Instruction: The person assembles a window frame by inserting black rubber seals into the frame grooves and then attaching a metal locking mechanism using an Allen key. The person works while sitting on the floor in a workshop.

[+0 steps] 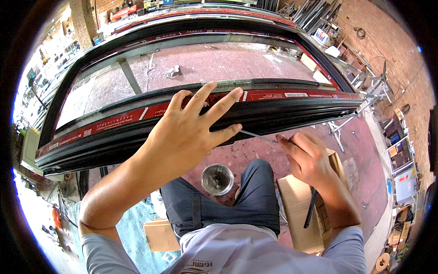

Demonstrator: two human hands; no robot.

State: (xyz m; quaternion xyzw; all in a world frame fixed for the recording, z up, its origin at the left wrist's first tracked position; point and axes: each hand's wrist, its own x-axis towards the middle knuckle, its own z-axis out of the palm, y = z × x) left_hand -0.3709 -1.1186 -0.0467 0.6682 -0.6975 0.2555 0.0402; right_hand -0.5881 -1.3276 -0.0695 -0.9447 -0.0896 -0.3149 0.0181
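Black window frame (296,108) lies raised above the floor (365,160), red film (271,95) still on its near rail, left hand (182,125) spread over that edge, right hand (308,157) pinching a thin grey rod (258,136), work seemingly underway, remainder unclear.

Bowl (210,173) left of box (296,208), frame (292,108) beyond both

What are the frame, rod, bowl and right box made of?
Frame: likely black-coated metal, though plastic is possible; crisp ridges, satin sheen.
Rod: possibly metal; thin and grey, too small to be sure.
Bowl: probably bare metal, shiny; silvery with bright highlights.
Right box: cardboard, matte; plain brown with a folded flap.
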